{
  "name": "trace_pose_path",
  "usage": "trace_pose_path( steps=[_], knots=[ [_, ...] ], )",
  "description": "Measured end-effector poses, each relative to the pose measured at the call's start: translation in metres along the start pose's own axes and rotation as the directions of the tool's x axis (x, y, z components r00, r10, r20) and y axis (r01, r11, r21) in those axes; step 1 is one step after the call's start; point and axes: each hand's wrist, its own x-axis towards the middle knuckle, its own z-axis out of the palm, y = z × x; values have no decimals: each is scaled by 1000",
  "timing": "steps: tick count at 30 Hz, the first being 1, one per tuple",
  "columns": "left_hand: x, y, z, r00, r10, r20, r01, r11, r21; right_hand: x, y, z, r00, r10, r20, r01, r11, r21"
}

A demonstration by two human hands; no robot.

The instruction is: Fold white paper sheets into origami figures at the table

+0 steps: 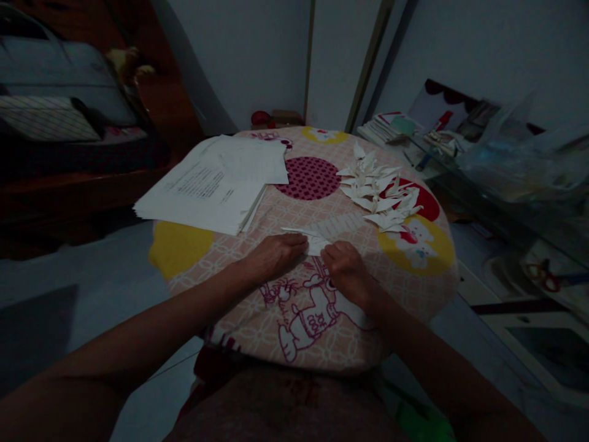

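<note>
A small folded piece of white paper (315, 245) is held low over the patterned tablecloth (257, 215), near the middle of the round table. My left hand (281, 252) pinches its left side, and my right hand (344, 267) grips its lower right corner, fingers closed. Beyond my left hand lies a stack of white paper sheets (216, 178), the top ones printed with text. Several folded white paper cranes (380, 190) sit in a cluster past my right hand. My fingers cover parts of the folded paper, so its full shape is hidden.
To the right stands a glass-topped table (460, 184) bearing a clear plastic bag (510, 162), booklets (391, 127) and small items. Scissors (545, 275) lie on its lower shelf. At the left, a wooden bench (161, 104) holds a grey bag (69, 73).
</note>
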Motion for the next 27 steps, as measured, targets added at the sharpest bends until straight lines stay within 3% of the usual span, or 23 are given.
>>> trace_pose_path(
  steps=[6,9,14,16,19,21,23,27],
  knots=[
    [-4,0,3,1000,-14,-3,14,1000,0,-7,0,3,1000,-14,18,13,1000,16],
    [-6,-2,4,999,32,0,-32,999,-38,-16,0,6,1000,5,23,-5,1000,15],
    [-9,0,2,995,70,71,-67,997,-45,-22,-3,-7,995,53,81,-54,999,9],
    [-8,1,1,994,69,89,-66,997,-33,-16,0,-15,995,85,56,-88,994,64],
    [-7,1,2,992,72,99,-70,997,-30,3,8,-18,979,178,-99,-152,961,232],
    [-7,0,2,993,79,92,-75,996,-44,15,13,-11,969,199,-149,-142,935,325],
    [-6,0,2,993,84,80,-79,995,-61,22,12,0,976,180,-124,-118,911,394],
    [-4,1,0,995,92,46,-88,992,-90,15,-2,23,970,213,-117,-142,889,436]
  ],
)
